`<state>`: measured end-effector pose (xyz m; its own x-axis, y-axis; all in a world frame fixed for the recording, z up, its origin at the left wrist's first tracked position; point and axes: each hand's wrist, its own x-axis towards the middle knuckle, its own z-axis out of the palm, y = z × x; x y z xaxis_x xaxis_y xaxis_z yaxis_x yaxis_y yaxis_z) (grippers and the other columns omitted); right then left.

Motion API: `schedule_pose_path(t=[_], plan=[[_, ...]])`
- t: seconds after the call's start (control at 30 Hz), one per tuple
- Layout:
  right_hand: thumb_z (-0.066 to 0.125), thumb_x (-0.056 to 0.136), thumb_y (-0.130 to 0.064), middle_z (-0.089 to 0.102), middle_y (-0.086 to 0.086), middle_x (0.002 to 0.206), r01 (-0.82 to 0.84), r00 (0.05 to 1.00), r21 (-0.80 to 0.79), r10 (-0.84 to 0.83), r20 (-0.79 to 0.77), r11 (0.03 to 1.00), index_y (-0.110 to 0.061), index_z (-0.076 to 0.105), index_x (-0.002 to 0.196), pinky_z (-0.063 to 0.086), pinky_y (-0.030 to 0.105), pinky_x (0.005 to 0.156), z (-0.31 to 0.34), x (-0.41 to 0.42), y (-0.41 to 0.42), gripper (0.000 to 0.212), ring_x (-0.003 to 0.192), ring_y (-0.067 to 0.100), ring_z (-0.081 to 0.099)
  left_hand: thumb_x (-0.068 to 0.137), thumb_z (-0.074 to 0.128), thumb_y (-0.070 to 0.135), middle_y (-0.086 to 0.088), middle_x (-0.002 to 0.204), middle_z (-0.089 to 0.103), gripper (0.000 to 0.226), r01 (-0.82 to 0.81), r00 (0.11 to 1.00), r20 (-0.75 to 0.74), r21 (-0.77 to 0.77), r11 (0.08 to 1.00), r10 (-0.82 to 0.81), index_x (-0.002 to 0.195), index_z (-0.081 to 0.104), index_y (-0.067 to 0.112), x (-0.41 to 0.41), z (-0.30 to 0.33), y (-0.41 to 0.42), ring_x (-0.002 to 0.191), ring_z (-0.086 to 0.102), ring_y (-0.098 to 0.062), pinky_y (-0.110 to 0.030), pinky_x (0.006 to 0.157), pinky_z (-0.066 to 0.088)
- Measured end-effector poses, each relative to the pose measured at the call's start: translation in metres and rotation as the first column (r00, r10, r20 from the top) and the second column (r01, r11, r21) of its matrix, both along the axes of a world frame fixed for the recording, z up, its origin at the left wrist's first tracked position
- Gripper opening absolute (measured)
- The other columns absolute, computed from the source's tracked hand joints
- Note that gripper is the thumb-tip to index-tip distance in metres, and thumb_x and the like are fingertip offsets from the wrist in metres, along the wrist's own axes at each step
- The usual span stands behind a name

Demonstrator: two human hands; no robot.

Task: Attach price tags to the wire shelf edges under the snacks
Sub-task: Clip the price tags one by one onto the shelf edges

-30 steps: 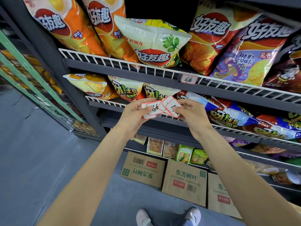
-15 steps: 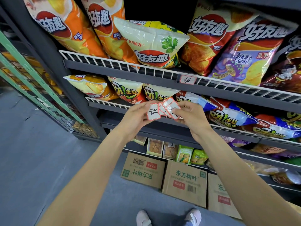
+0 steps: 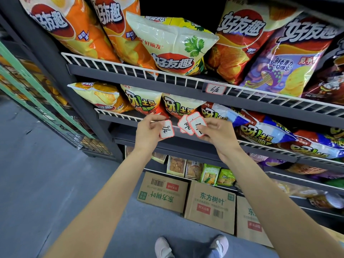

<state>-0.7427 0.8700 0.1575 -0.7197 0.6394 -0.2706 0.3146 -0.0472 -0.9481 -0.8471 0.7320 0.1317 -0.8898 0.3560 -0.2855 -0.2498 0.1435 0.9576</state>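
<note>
Head view shows us a dark metal shelving unit standing on a grey floor, with a green wire-mesh rack to its left. We see white wire shelf edges on each level: the top wire edge runs under large chip bags in orange, yellow, red and purple, and the middle wire edge runs under smaller chip bags. A price tag already hangs on the top wire edge, below the red bag. Under the lowest shelf three cardboard boxes sit on the floor, with small snack packets just above them.

Our left hand pinches a single tag, white with a red border and handwriting, held just in front of the middle wire edge. Our right hand grips a fanned stack of tags between thumb and fingers, just beside the single tag but apart from it. Both forearms reach up from the bottom of the view, and two pale shoes show at the bottom edge.

We cannot read the writing on the fanned tags, partly covered by the thumb. The rightmost bags and the third box are cut off by the frame, and the shelf's lower right levels are too dim to make out.
</note>
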Motion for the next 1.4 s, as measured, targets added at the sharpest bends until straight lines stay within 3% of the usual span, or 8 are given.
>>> schedule_pose_path(t=[0.07,0.2,0.33,0.5,0.7,0.93,1.27,1.4], plan=[[0.060,0.089,-0.005,0.070,-0.003,0.088,0.008,1.000,-0.001,-0.008,-0.007,1.000,-0.014,0.065,0.093,0.056,0.017,0.064,0.002,-0.001,0.000,0.011,0.086,0.010,0.068,0.096,0.043,0.002,0.003,0.094,0.063,0.021,-0.037,0.997,-0.061,-0.006,0.999,0.037,0.096,0.059,0.016,0.002,0.001,0.004,0.093,0.063,-0.014,-0.036,0.075,0.059],[0.061,0.088,-0.004,0.070,0.002,0.089,0.023,1.000,0.006,-0.023,0.006,1.000,-0.013,0.065,0.088,0.057,0.020,0.065,0.003,-0.004,-0.001,0.010,0.084,0.012,0.069,0.098,0.036,0.003,-0.009,0.109,0.065,0.032,0.138,0.990,-0.045,0.075,0.988,-0.134,0.090,0.062,0.020,0.014,0.011,0.014,0.099,0.065,-0.017,-0.026,0.074,0.058],[0.064,0.086,-0.005,0.070,0.003,0.091,0.038,0.999,0.050,-0.039,0.025,0.998,-0.018,0.063,0.080,0.058,0.023,0.067,0.004,-0.005,0.000,0.014,0.085,0.013,0.069,0.094,0.052,0.009,-0.005,0.106,0.068,0.017,0.218,0.975,-0.057,0.074,0.973,-0.214,0.100,0.062,0.020,0.015,0.013,0.018,0.098,0.066,-0.015,-0.028,0.076,0.058],[0.057,0.090,-0.002,0.071,0.005,0.091,-0.013,1.000,-0.001,0.013,-0.008,1.000,-0.014,0.065,0.087,0.058,0.022,0.068,0.007,-0.001,0.002,0.014,0.072,0.009,0.070,0.087,0.064,0.010,-0.007,0.101,0.070,0.016,0.144,0.984,-0.105,-0.025,0.989,-0.146,0.084,0.059,0.025,0.007,0.011,0.015,0.093,0.069,-0.016,-0.037,0.074,0.059],[0.057,0.091,-0.005,0.069,0.014,0.105,0.078,0.997,-0.099,-0.079,-0.010,0.992,-0.002,0.062,0.110,0.057,0.031,0.078,0.008,-0.002,0.009,0.020,0.082,0.020,0.070,0.084,0.069,0.017,0.004,0.081,0.066,0.011,0.030,0.989,-0.143,-0.059,0.998,-0.038,0.082,0.059,0.018,0.003,0.012,0.011,0.074,0.062,-0.002,-0.007,0.054,0.047],[0.061,0.089,-0.006,0.071,0.005,0.089,-0.018,1.000,0.016,0.018,0.015,1.000,-0.018,0.062,0.081,0.055,0.020,0.060,0.011,-0.007,0.000,0.015,0.070,0.010,0.069,0.085,0.067,0.016,-0.002,0.086,0.071,0.008,0.156,0.988,-0.015,-0.020,0.988,-0.157,0.078,0.064,0.019,0.006,0.016,0.013,0.082,0.067,-0.015,-0.035,0.072,0.056],[0.061,0.089,-0.005,0.070,0.006,0.091,0.129,0.992,0.010,-0.128,-0.014,0.992,-0.018,0.060,0.081,0.056,0.018,0.058,0.011,-0.004,0.005,0.015,0.081,0.016,0.068,0.091,0.059,0.012,-0.004,0.089,0.070,0.010,0.162,0.987,0.000,-0.018,0.987,-0.162,0.084,0.065,0.015,0.003,0.016,0.005,0.088,0.068,-0.019,-0.037,0.076,0.059],[0.063,0.087,-0.007,0.070,0.003,0.089,0.050,0.999,0.088,-0.051,0.013,0.995,-0.017,0.062,0.083,0.055,0.017,0.057,0.011,-0.002,0.004,0.011,0.077,0.010,0.068,0.092,0.057,0.012,-0.001,0.085,0.070,0.016,0.154,0.987,-0.033,-0.020,0.988,-0.154,0.080,0.064,0.019,0.003,0.017,0.006,0.083,0.068,-0.016,-0.035,0.072,0.058]])
